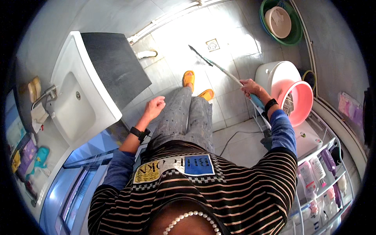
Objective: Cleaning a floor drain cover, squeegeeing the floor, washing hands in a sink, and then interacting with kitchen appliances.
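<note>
My right hand (252, 88) grips the pole of a floor squeegee (226, 72), which has a light shaft with teal parts. Its dark blade (201, 55) points away from me over the wet, shiny floor tiles (188, 38). Whether the blade touches the floor is hard to tell. Nothing is in my left hand (154, 107), which hangs with loosely curled fingers between the washbasin (77, 98) and my legs. Below the far end of the pole lies my foot in a yellow slipper (189, 78).
A square floor drain (212, 45) lies beyond the blade. Right of me are a pink bucket (304, 102) holding grey cloth, a wire rack (337, 179) with bottles, and a dark cable (232, 138) on the floor. A green basin (297, 32) stands in the far corner.
</note>
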Demonstrator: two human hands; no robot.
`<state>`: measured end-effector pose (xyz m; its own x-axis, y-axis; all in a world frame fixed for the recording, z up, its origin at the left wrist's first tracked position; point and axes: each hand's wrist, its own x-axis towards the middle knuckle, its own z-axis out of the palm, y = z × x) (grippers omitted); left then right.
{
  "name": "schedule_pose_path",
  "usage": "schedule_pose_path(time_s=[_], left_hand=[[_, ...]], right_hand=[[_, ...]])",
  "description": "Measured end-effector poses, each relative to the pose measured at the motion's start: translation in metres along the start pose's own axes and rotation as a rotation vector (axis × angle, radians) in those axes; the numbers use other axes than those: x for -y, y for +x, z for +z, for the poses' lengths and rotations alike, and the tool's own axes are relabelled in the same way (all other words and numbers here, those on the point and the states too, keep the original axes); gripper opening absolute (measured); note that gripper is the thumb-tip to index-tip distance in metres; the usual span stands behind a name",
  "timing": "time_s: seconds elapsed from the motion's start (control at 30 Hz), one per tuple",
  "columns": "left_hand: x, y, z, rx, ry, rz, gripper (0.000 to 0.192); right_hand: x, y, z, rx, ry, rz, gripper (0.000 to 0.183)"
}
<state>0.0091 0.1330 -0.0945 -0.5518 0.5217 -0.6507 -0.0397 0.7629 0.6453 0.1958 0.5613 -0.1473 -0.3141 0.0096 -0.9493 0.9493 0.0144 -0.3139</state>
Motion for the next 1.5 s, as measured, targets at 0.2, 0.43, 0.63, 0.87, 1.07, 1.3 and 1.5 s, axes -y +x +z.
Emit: schedule_pose_path(time_s=[0.2, 0.43, 0.63, 0.87, 1.07, 1.3, 1.5], left_hand=[[-0.015, -0.006, 0.015, -0.019, 0.006, 0.012, 0.03], [-0.014, -0.015, 0.039, -0.02, 0.039, 0.001, 0.031], [-0.019, -0.005, 0.064, 0.076, -0.052, 0.083, 0.03], [-0.028, 0.017, 0.037, 0.169, 0.036, 0.069, 0.03], [-0.037, 0.048, -0.018, 0.12, 0.047, 0.066, 0.031], [-0.029, 0.079, -0.049, 0.134, 0.049, 0.064, 0.03], [-0.015, 0.069, -0.068, 0.101, 0.036, 0.049, 0.03]], right_hand=[[-0.026, -0.002, 0.015, -0.09, 0.098, -0.14, 0.047], [-0.085, -0.074, 0.086, -0.335, 0.805, 0.058, 0.038], [-0.118, 0.01, 0.101, -0.426, 1.199, -0.349, 0.011], [0.07, 0.057, 0.112, -0.487, 1.575, -0.011, 0.01], [0.145, 0.063, 0.106, -0.406, 1.761, 0.017, 0.009], [0.139, 0.059, 0.089, -0.206, 1.855, -0.061, 0.014], [0.126, 0.05, 0.072, -0.597, 1.087, -0.085, 0.005]])
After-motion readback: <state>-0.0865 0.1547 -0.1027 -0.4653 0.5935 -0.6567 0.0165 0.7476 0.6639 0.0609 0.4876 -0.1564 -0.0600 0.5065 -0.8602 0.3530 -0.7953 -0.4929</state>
